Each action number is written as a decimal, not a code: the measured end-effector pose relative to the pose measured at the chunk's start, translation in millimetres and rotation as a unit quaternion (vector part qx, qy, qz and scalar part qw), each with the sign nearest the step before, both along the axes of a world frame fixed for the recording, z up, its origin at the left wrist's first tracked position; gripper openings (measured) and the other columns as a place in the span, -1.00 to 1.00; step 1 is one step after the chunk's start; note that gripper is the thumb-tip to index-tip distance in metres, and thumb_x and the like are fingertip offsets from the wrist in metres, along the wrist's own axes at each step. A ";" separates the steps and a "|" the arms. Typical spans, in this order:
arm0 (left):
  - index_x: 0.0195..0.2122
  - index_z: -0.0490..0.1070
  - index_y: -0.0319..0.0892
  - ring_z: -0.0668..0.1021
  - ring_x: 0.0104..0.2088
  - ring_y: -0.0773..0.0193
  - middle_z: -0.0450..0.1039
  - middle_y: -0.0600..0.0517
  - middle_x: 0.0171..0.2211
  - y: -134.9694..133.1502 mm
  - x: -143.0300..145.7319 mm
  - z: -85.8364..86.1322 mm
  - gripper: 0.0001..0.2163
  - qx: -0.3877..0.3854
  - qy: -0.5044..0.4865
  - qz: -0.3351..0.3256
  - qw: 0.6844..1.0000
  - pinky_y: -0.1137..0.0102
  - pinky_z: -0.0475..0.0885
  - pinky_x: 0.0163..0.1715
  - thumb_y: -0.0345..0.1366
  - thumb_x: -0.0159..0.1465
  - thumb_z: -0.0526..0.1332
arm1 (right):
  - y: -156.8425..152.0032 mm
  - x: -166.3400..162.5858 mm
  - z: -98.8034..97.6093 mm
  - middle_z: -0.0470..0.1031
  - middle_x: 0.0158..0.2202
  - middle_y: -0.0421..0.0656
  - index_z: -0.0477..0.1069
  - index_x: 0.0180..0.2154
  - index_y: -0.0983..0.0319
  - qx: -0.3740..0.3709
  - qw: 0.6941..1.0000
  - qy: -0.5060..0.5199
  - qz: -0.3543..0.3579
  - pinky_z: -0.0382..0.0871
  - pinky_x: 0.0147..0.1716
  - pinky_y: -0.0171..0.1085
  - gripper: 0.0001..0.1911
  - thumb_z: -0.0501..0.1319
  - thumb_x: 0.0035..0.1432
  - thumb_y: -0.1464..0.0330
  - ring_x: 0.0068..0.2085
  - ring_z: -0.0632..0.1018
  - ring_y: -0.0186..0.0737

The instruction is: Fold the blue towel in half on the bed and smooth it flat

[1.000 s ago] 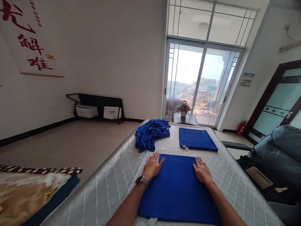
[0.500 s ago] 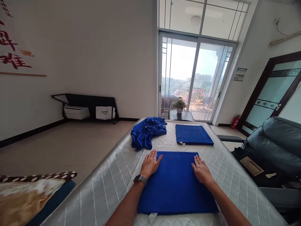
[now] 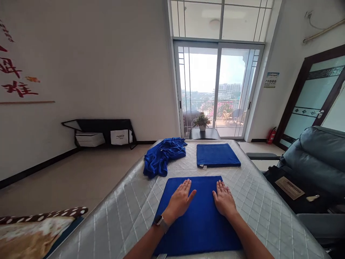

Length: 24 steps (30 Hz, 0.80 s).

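A blue cloth (image 3: 201, 230), folded into a flat rectangle, lies in front of me with a white tag at its near left corner. My left hand (image 3: 181, 198) rests flat on its left half, fingers stretched out and a watch on the wrist. On the right edge lies my right hand (image 3: 224, 199), also flat with fingers extended. Neither hand grips anything. Beyond them, at the right, is a flat stack of folded blue cloth (image 3: 218, 154) with white tags. A crumpled blue cloth (image 3: 164, 156) sits at the far left.
A quilted silver cover (image 3: 126, 212) spreads under the cloths. Behind its far edge stands a potted plant (image 3: 202, 121) on a dark chair. To the right is a dark armchair (image 3: 320, 158); a patterned blanket (image 3: 35, 233) lies at lower left.
My left hand has slid rightward from the cloth's left edge onto its surface. My right hand stays near the right edge. The camera view has shifted slightly.
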<state>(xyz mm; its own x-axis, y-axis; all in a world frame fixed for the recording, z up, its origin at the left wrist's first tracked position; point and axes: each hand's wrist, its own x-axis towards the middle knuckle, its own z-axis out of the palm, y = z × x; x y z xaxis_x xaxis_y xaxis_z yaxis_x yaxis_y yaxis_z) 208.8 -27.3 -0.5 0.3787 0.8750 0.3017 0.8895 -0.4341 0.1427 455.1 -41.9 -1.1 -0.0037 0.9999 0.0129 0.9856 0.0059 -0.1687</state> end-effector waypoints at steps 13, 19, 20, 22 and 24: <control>0.43 0.05 -0.33 0.05 0.45 0.08 0.03 -0.19 0.44 2.9 106.4 4.3 -0.29 -0.085 0.005 -0.027 0.996 0.10 0.01 0.42 0.06 0.46 -0.38 | -2.1 1.7 -0.8 -0.17 0.49 0.00 -0.10 0.43 0.44 0.005 1.000 0.006 0.011 -0.22 0.41 -0.05 -0.31 -0.23 0.41 0.23 0.48 -0.11 -0.10; 0.42 0.07 -0.30 0.09 0.44 0.02 0.05 -0.20 0.43 12.1 22.2 -15.9 -0.26 -0.057 0.022 0.057 0.996 0.05 0.08 0.40 0.17 0.44 -0.27 | -0.8 1.2 1.4 -0.16 0.49 -0.02 -0.09 0.43 0.43 0.003 1.000 0.016 0.008 -0.28 0.41 -0.07 -0.29 -0.25 0.42 0.16 0.48 -0.12 -0.13; 0.42 0.07 -0.30 0.10 0.44 0.01 0.06 -0.21 0.43 13.0 4.6 -19.9 -0.26 -0.051 0.024 0.071 0.996 0.04 0.09 0.39 0.17 0.44 -0.25 | -0.8 1.4 1.1 -0.16 0.49 -0.02 -0.10 0.43 0.43 0.003 1.000 0.016 0.009 -0.28 0.41 -0.07 -0.29 -0.25 0.42 0.16 0.48 -0.13 -0.13; 0.42 0.07 -0.31 0.13 0.43 -0.02 0.08 -0.24 0.42 13.9 -28.9 -27.7 -0.26 -0.033 0.029 0.093 0.995 0.02 0.11 0.38 0.17 0.44 -0.24 | -0.7 2.0 -0.1 -0.16 0.49 -0.02 -0.11 0.44 0.43 0.002 1.000 0.018 0.009 -0.28 0.41 -0.08 -0.29 -0.25 0.42 0.17 0.48 -0.14 -0.14; 0.41 0.07 -0.35 0.16 0.42 -0.03 0.08 -0.29 0.41 13.5 -55.4 -34.5 -0.25 -0.016 0.033 0.110 0.993 0.02 0.13 0.37 0.17 0.44 -0.23 | -0.3 2.3 -1.5 -0.15 0.49 -0.02 -0.12 0.44 0.42 0.002 1.000 0.020 0.008 -0.28 0.41 -0.08 -0.29 -0.24 0.41 0.16 0.48 -0.15 -0.14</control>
<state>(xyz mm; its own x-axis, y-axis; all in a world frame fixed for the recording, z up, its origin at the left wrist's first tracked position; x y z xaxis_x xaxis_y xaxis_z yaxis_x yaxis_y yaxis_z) 153.3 -13.8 -35.1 0.1950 0.9475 0.2532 0.9704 -0.2240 0.0906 457.5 -42.2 -2.5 -0.0198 0.9996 0.0181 0.9778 0.0232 -0.2081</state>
